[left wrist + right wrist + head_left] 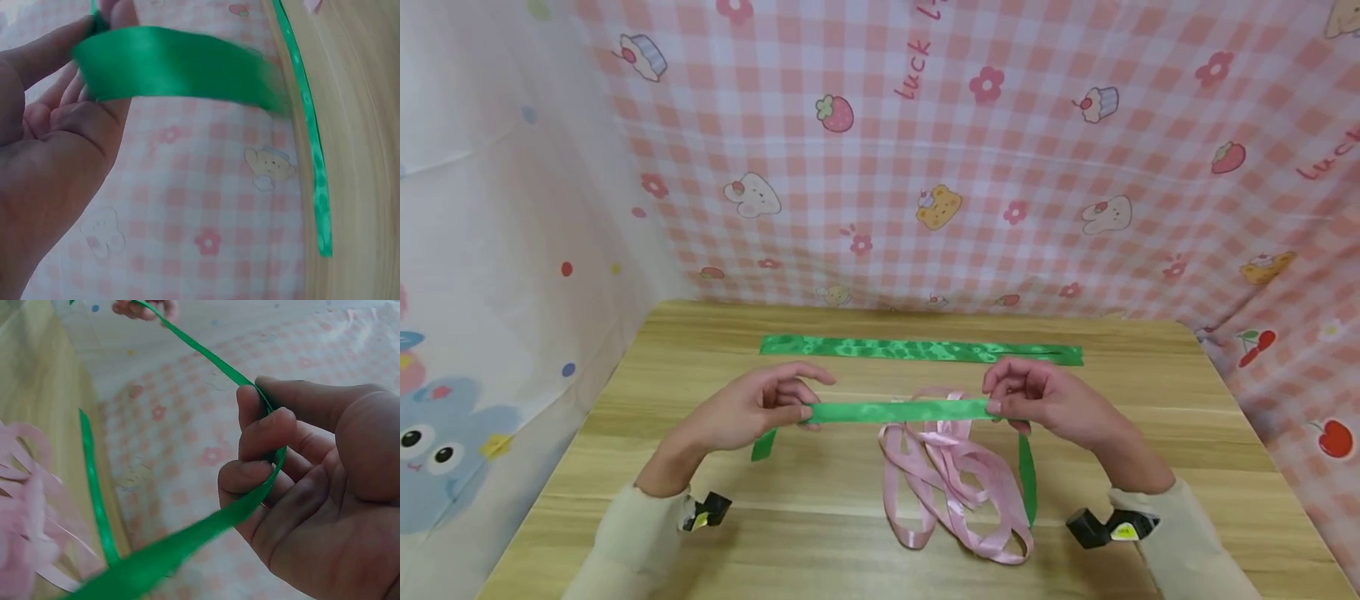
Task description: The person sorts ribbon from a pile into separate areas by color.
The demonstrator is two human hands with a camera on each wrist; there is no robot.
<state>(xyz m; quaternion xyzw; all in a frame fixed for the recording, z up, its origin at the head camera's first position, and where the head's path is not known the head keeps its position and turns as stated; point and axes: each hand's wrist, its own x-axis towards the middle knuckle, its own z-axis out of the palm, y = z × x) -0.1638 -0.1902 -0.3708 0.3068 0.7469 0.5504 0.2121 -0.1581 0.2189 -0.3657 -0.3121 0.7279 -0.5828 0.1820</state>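
Observation:
A green satin ribbon (898, 411) is stretched level between my two hands, above the table. My left hand (752, 407) pinches it between thumb and fingers, and a short tail hangs below that hand. On the other side my right hand (1048, 398) pinches it too, with a longer tail dropping down. In the right wrist view the ribbon (212, 359) runs between thumb and fingertips and on across the palm. The left wrist view shows the ribbon's loose end (181, 65) sticking out, blurred. Beneath the stretched part lies a loosely looped pink ribbon (955, 483).
A second green ribbon (880, 348) lies flat along the back of the wooden table (820, 517). Behind the table hangs a pink checked cloth (880, 167), with a white patterned cloth (512, 208) at the left. Black wrist cameras sit on both sleeves.

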